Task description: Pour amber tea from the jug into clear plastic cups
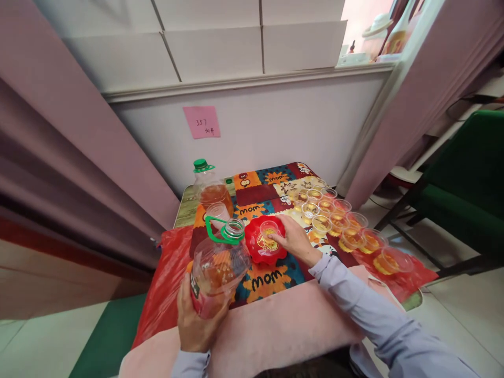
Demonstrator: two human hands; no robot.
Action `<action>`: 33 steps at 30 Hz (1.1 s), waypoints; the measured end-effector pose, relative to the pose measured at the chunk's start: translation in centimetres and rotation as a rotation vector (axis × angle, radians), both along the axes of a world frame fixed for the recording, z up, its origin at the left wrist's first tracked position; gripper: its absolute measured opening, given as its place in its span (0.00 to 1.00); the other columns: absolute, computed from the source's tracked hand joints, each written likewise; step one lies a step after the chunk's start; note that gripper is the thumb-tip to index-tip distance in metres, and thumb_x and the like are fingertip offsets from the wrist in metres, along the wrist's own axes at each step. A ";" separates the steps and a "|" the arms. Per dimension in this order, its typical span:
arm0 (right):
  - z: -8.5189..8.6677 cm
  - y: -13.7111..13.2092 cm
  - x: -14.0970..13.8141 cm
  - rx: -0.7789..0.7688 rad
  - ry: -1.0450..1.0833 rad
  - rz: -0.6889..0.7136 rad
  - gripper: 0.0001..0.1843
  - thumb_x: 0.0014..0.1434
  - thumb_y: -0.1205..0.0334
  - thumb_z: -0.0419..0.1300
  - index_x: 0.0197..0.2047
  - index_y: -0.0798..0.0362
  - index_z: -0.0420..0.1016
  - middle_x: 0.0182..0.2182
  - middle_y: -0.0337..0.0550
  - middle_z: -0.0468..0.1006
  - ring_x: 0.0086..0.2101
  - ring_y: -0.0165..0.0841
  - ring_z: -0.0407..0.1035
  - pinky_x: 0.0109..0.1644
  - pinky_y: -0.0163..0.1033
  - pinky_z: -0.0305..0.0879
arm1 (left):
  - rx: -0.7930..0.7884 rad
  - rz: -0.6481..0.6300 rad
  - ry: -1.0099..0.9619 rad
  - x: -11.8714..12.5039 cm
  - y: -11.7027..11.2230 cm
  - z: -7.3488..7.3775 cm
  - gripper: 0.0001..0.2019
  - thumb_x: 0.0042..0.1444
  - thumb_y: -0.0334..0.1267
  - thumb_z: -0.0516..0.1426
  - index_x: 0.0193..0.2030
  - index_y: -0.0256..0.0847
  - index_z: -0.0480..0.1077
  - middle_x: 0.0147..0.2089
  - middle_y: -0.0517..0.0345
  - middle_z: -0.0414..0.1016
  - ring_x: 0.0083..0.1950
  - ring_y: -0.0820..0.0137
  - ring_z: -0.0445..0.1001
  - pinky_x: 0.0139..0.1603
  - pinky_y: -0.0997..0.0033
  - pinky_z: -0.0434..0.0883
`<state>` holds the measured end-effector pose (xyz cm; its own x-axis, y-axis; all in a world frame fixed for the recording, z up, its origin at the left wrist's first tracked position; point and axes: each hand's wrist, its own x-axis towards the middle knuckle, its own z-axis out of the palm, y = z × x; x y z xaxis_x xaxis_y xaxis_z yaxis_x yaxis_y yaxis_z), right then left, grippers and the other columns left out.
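Note:
My left hand (197,317) is wrapped around the lower side of a large clear plastic bottle (216,273), tilted slightly. Its mouth is uncapped, a green carry handle (214,237) circles the neck, and some amber liquid shows inside. To the right, a red scalloped dish (256,257) lies on the table mat. On it stands a small clear plastic cup (269,229) with a little yellowish liquid. My right hand (294,237) closes on this cup from the right, its thumb at the near side; the other fingers are partly hidden.
A second bottle (214,197) with a green cap stands at the back left, a clear empty-looking cup (218,211) before it. A loose green cap (229,181) lies nearby. Several filled cups (337,223) stand in rows at the right. Red plastic sheeting (163,283) covers the left edge.

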<state>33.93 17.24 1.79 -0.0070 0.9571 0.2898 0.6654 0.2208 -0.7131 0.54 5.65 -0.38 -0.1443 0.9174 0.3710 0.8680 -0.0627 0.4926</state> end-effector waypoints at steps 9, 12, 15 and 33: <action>-0.5 1.4 -3.1 -0.089 -0.338 -0.037 0.37 0.65 0.56 0.71 0.73 0.55 0.70 0.67 0.63 0.78 0.65 0.53 0.74 0.75 0.62 0.59 | 0.350 -0.018 -0.078 -0.8 1.0 -2.7 0.59 0.51 0.64 0.72 0.82 0.44 0.54 0.75 0.37 0.69 0.71 0.46 0.75 0.73 0.43 0.75; 0.2 1.3 -3.6 -0.114 -0.368 -0.061 0.35 0.66 0.56 0.69 0.73 0.54 0.70 0.68 0.63 0.78 0.65 0.52 0.74 0.76 0.63 0.56 | 0.420 -0.043 -0.041 -0.9 1.2 -3.1 0.57 0.53 0.65 0.71 0.83 0.42 0.55 0.73 0.35 0.72 0.70 0.45 0.76 0.71 0.42 0.76; 0.8 1.3 -3.9 -0.153 -0.381 -0.087 0.36 0.67 0.54 0.69 0.73 0.56 0.69 0.69 0.63 0.77 0.65 0.53 0.75 0.76 0.63 0.57 | 0.462 -0.048 -0.010 -0.9 1.3 -3.1 0.57 0.54 0.64 0.70 0.83 0.41 0.55 0.72 0.34 0.73 0.69 0.44 0.77 0.70 0.40 0.76; 0.4 -8.4 5.3 0.324 -0.244 -0.299 0.48 0.69 0.41 0.67 0.82 0.50 0.55 0.54 0.55 0.87 0.56 0.53 0.81 0.76 0.70 0.55 | 0.388 -0.012 -0.062 -0.8 1.2 -2.5 0.62 0.48 0.67 0.71 0.83 0.38 0.56 0.71 0.32 0.74 0.70 0.41 0.77 0.69 0.38 0.77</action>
